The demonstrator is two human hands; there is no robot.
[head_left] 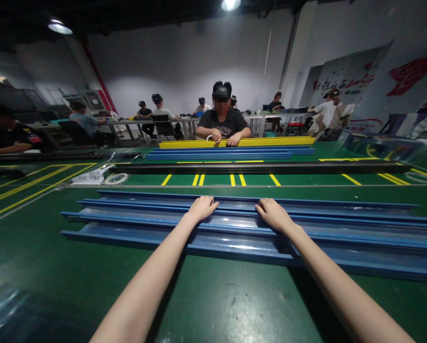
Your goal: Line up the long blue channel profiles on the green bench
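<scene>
Three long blue channel profiles [242, 243] lie side by side across the green table [213, 295], with a shiny clear film showing in their troughs. My left hand [202, 208] rests on the farther profiles, left of the middle, its fingers bent over a blue edge. To its right, my right hand [273, 213] is placed on the same profiles in a similar way, fingers curled onto the edge. A gap of bare profile separates both hands. What lies under the fingers is hidden.
Beyond the profiles are a long black bar [263, 167], a tape roll [115, 178], blue strips [227, 153] and a yellow profile [270, 141] under the hands of a person [223, 121] opposite. Clear film [24, 314] lies front left. Other people sit behind.
</scene>
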